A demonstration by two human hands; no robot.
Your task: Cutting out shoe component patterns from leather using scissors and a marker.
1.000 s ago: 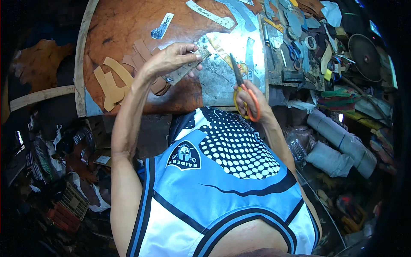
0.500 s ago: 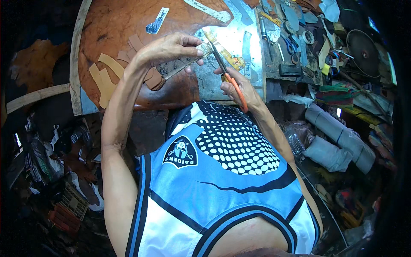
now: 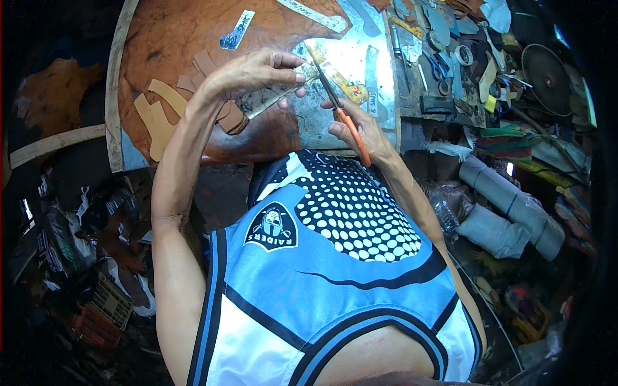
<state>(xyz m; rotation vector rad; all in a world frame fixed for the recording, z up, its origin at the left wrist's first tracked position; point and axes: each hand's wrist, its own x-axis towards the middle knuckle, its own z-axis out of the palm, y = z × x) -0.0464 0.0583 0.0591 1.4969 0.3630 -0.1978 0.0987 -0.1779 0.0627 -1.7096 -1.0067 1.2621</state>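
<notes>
Head view: the left hand (image 3: 259, 72), fingers curled in, pinches a mottled grey flat piece (image 3: 265, 101) over the surface (image 3: 187, 29); the right hand (image 3: 364, 123), closed around orange-handled scissors (image 3: 351, 130), holds their blades at the piece's right end, contact unclear.

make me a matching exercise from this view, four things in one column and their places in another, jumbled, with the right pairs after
Things
1. orange-handled metal scissors
2. flat, mottled grey-brown piece
3. tan, curved leather-like pieces
4. dark, round, fan-like grille

Places
A. lying on the brown leather sheet
B. toward the picture's right edge
C. in the right hand
D. held by the left hand

Pairs: 1-C, 2-D, 3-A, 4-B
</notes>
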